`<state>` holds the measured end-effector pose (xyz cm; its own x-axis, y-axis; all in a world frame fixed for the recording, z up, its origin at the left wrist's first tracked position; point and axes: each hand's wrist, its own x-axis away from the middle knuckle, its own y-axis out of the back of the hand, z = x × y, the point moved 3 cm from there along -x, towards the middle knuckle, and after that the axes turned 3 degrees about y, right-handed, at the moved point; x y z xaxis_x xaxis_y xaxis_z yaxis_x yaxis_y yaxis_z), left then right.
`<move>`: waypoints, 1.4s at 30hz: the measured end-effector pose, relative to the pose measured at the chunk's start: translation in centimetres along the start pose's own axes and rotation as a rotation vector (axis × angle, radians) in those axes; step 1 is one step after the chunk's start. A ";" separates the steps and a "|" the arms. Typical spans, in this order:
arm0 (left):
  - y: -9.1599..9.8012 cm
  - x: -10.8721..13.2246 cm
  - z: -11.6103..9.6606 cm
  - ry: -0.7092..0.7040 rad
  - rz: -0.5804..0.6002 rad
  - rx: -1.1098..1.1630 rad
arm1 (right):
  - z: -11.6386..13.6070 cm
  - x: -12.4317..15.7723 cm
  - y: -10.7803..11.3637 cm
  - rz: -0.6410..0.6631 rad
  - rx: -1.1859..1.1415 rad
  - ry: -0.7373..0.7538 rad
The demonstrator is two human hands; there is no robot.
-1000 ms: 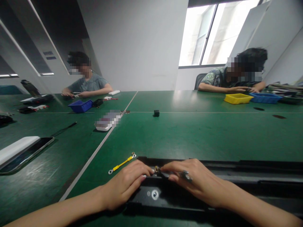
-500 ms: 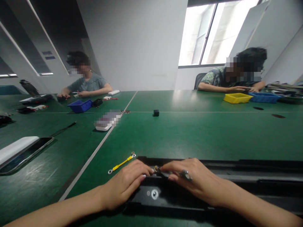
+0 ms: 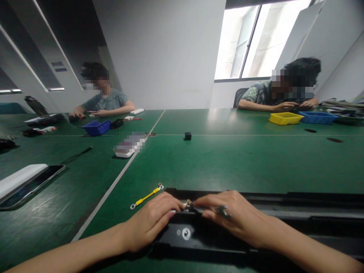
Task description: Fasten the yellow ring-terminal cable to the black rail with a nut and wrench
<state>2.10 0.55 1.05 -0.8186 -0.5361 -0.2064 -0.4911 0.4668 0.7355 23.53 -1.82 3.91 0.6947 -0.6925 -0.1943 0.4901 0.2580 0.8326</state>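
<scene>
A long black metal tray (image 3: 210,237) lies along the front of the table. Over its left end, my left hand (image 3: 155,220) pinches at a small brass-coloured fastener (image 3: 188,204) with its fingertips. My right hand (image 3: 233,216) is closed around a metal wrench (image 3: 224,211), whose open jaw sticks out by the knuckles; its other end reaches toward the fastener, partly hidden by the fingers. A yellow cable with ring lugs (image 3: 146,198) rests on the green table just beyond my left hand. A round washer-like disc (image 3: 186,233) shows on the tray's near side.
Phones (image 3: 34,185) and a white device (image 3: 129,146) are on the left. A small black cube (image 3: 188,136) sits mid-table. Farther back are a dark blue bin (image 3: 97,128), a yellow bin (image 3: 286,118), a blue bin (image 3: 318,117) and two seated people.
The wrench's exposed jaw has turned slightly within my right hand. My left hand stays in place at the fastener. Across the table, the right-hand person's hands have shifted a little.
</scene>
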 end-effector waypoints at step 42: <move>-0.1 0.1 0.1 0.013 0.009 0.004 | -0.2 0.1 -0.3 0.023 -0.006 0.007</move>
<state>2.04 0.55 0.89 -0.8190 -0.5409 -0.1916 -0.4851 0.4742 0.7347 23.57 -1.80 3.55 0.7096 -0.6815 -0.1788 0.4768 0.2776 0.8340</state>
